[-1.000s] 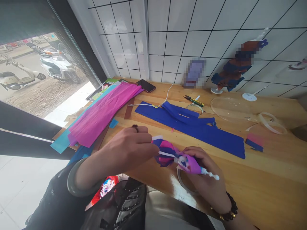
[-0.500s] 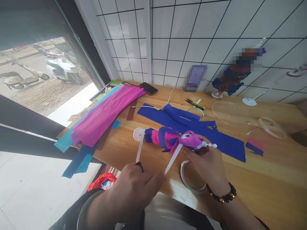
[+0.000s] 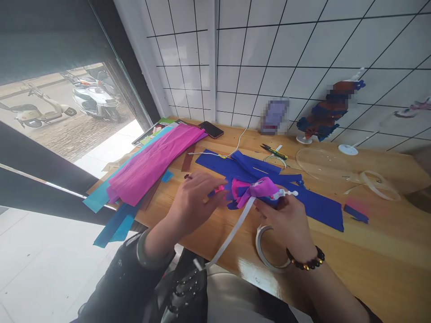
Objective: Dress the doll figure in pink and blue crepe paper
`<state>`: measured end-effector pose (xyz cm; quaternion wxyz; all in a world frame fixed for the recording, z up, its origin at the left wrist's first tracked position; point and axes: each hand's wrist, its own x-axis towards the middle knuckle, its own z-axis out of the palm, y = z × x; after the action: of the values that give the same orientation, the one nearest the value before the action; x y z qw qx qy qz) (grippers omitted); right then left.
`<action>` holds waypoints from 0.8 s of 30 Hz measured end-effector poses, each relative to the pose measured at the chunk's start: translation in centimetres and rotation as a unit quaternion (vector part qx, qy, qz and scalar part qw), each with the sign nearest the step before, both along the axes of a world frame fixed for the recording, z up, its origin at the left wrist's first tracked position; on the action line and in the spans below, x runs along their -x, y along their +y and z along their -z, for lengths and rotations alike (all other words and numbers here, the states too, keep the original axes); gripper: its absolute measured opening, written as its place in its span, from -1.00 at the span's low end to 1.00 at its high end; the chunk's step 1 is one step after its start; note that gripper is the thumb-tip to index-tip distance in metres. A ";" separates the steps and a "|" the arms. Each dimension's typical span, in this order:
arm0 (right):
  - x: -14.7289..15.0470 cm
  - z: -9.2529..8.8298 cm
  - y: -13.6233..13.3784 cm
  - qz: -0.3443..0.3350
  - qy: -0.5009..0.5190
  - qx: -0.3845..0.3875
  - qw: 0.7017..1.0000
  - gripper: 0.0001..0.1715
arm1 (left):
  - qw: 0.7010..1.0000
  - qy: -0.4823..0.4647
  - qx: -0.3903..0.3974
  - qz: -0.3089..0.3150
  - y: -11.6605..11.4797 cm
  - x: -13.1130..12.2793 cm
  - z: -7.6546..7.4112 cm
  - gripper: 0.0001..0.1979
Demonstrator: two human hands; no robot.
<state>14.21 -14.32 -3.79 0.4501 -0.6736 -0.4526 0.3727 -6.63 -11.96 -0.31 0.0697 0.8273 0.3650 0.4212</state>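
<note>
A small figure dressed in pink and blue crepe paper [image 3: 264, 187] lies sideways above the table, its white tip pointing right. My right hand [image 3: 289, 220] is closed around its upper end. From its middle a white tape strip [image 3: 234, 231] hangs loose toward my lap. My left hand [image 3: 198, 197] is raised at the lower end of the figure, fingers apart and touching or close to the pink and blue paper; it hides the white base. A roll of white tape [image 3: 264, 253] stands beside my right wrist.
Blue crepe strips [image 3: 319, 208] lie behind the figure. Pink crepe paper [image 3: 148, 172] is stacked at the left. Farther back are a phone [image 3: 211, 129], yellow-black snips [image 3: 274, 151], a clear disc and an orange-blue figure [image 3: 323, 114].
My left hand has let go of the white tape and moved up to the figure's lower end. The tape now hangs down freely. The paper around the middle looks more spread.
</note>
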 end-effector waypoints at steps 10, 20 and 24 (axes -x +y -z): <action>0.8 -0.5 -0.2 0.001 0.056 -0.028 0.998 -0.42 | 0.976 0.140 0.137 0.095 2.2 -3.3 0.0 -0.39; 1.2 -0.7 -0.1 0.011 0.081 -0.042 0.996 -0.49 | 0.984 0.103 0.111 0.093 2.6 -3.6 0.5 -0.48; 1.1 -0.5 0.0 0.002 0.056 -0.057 0.997 -0.64 | 0.977 0.103 0.140 0.121 3.6 -3.4 0.3 -0.47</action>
<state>13.11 -14.32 -3.28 0.5133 -0.6255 -0.4461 0.3825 -3.19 -8.37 -0.64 0.1973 0.8864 0.3225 0.2670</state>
